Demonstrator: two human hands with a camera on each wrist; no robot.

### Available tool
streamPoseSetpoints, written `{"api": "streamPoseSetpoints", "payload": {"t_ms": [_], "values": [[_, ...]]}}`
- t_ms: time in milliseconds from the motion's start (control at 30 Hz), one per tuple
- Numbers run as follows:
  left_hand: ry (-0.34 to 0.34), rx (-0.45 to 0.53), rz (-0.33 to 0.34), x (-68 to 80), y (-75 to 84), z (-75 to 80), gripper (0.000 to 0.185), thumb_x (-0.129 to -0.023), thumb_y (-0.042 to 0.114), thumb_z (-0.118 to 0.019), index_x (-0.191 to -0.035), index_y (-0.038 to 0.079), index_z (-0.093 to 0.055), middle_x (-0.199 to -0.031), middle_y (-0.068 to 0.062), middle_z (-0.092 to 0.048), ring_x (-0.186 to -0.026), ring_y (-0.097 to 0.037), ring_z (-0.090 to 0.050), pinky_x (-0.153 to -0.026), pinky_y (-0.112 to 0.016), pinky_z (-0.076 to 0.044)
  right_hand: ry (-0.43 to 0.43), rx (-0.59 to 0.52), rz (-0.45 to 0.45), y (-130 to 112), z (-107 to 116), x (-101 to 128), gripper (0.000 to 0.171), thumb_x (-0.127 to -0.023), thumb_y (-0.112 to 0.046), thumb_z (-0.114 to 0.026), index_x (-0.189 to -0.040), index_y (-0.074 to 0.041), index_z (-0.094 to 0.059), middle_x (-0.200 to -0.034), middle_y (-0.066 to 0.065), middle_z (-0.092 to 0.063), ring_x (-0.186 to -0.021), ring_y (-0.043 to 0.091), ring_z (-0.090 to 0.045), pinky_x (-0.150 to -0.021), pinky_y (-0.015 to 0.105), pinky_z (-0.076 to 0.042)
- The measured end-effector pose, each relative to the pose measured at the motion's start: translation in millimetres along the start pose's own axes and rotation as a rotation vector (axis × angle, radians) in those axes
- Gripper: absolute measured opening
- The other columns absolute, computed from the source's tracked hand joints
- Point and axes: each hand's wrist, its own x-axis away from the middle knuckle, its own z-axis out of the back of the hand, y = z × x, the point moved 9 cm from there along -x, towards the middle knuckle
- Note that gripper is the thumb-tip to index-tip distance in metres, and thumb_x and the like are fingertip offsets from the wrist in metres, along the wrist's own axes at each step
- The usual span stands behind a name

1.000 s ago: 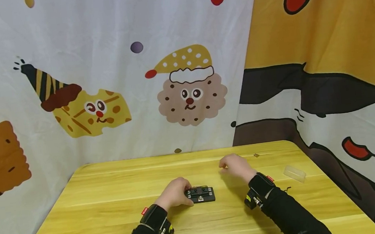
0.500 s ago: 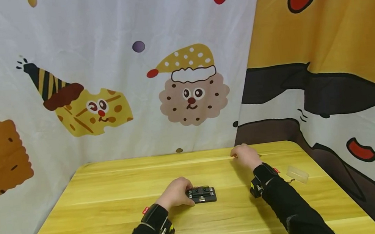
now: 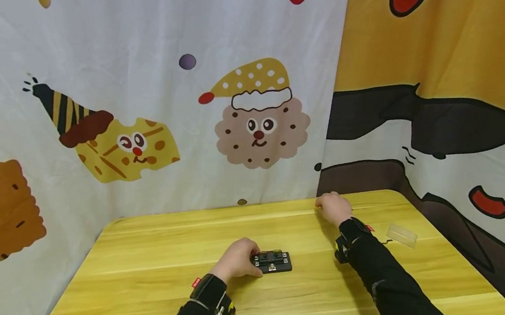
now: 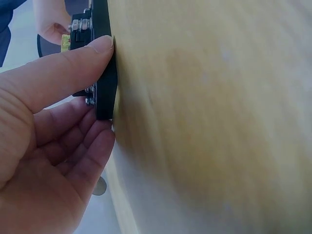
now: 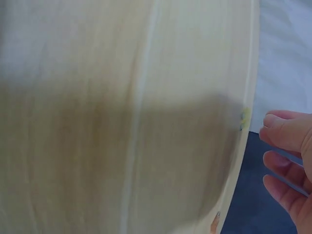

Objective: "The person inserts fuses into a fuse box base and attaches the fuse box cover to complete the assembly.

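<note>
the black terminal block point(image 3: 271, 262), a small flat plate with rows of screws on top, lies flat on the yellow wooden table point(image 3: 155, 291), near its middle and a little toward the person. the left hand point(image 3: 237, 260) grips it from its left end: in the left wrist view the thumb point(image 4: 73, 73) presses on the edge of the block point(image 4: 103, 63) and the curled fingers point(image 4: 83, 146) close on its other side, so it is pinched from two sides. the right hand point(image 3: 333, 207) is well apart from it, at the far right edge of the table, knuckles up with fingers bent; in the right wrist view its fingers point(image 5: 287, 134) hang loosely curled just beside a tiny yellowish piece point(image 5: 243, 117) at the table edge, and i cannot tell whether they touch or hold it. a clear plastic lid point(image 3: 401, 235) lies near the right edge, beside the right sleeve. cartoon curtains hang behind and to the right. judging from this, the tiny piece sits so close to the edge that a clumsy nudge could knock it off the table, and the pinch on the block could slip sideways under a push.
</note>
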Motion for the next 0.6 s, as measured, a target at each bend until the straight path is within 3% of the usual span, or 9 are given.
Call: {"api": "streamPoseSetpoints", "payload": {"t_ms": [600], "values": [[-0.006, -0.006, -0.004, 1.7, 3.7, 2.9, 0.042, -0.063, 0.021, -0.095, -0.092, 0.006, -0.069, -0.086, 0.000, -0.059, -0.077, -0.013, -0.050, -0.078, -0.034, -0.048, -0.100, 0.052, -0.009, -0.2, -12.6, -1.3, 0.019, -0.089, -0.006, -0.071, -0.108, -0.011, -0.076, -0.106, 0.011, -0.070, -0.098, 0.035, -0.059, -0.080, 0.050, -0.052]]}}
